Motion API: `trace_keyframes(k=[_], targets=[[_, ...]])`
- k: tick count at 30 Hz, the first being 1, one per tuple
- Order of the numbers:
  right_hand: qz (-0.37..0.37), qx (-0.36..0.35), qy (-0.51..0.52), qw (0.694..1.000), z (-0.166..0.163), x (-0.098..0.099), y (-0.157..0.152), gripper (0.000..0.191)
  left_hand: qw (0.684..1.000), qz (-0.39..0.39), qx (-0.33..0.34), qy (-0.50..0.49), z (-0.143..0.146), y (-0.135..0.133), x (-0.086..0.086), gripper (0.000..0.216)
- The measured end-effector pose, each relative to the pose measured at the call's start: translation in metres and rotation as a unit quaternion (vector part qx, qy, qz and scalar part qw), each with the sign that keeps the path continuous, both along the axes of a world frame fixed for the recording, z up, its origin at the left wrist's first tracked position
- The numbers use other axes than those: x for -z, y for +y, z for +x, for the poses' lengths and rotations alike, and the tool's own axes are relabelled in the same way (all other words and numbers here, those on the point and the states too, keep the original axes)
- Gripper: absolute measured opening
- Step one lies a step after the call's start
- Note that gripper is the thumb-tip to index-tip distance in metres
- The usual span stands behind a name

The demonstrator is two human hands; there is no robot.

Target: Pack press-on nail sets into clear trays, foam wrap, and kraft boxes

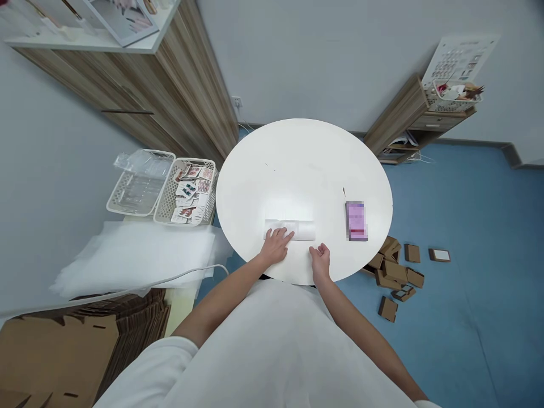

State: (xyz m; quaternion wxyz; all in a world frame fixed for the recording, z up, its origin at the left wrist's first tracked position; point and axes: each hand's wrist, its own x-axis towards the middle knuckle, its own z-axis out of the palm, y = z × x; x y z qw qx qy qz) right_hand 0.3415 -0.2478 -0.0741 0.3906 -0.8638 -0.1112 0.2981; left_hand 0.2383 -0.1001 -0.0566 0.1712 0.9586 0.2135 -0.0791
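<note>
Shirt (276,345) foremost; left grip (275,247) spread on strip (304,230), right grip (321,263) curled, contents unclear; basket (169,195) holds packets (189,190).

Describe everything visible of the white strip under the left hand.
The white strip is a long, narrow rectangle, slightly glossy, looking like thin plastic or foam wrap; the exact material is unclear. It lies flat near the front edge of the white table, long side running left to right, with faint crease-like lines near its middle. The left hand's fingers rest on its left half; the right hand is just off its right end.
</note>
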Motion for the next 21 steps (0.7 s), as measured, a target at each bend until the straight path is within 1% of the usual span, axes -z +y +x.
trace_keyframes(k=[2,4,5,7,9,13,15,17,19,21], targets=[[0.007,0.043,0.057,0.997,0.005,0.003,0.008,0.061,1.000,0.002,-0.001,0.003,0.002,0.000,0.000,0.060],[0.023,0.077,0.101,0.992,0.010,0.003,0.023,0.065,1.000,0.005,0.003,0.004,0.004,0.001,0.000,0.060],[0.031,0.106,0.119,0.987,0.012,0.002,0.031,0.068,1.000,0.007,0.005,0.005,0.004,0.001,0.000,0.060],[0.038,0.154,0.144,0.977,0.015,0.000,0.045,0.073,1.000,0.007,0.005,0.009,0.005,0.001,0.001,0.060],[0.034,0.169,0.145,0.974,0.018,-0.002,0.054,0.076,1.000,0.005,0.002,0.014,0.006,0.001,0.002,0.061],[0.035,0.123,0.136,0.982,0.027,-0.004,0.060,0.077,1.000,0.001,0.000,0.017,0.006,0.001,0.003,0.062],[0.048,0.121,0.144,0.981,0.034,-0.005,0.062,0.076,1.000,0.000,0.002,0.017,0.006,0.001,0.004,0.062],[0.068,0.106,0.153,0.980,0.043,-0.006,0.066,0.063,1.000,-0.002,0.003,0.019,0.006,0.001,0.004,0.063],[0.088,0.066,0.154,0.982,0.050,-0.006,0.071,0.044,1.000,-0.004,0.004,0.022,0.006,0.002,0.004,0.064],[0.099,0.034,0.148,0.983,0.056,-0.006,0.075,0.030,1.000,-0.006,0.005,0.023,0.006,0.003,0.003,0.064]])
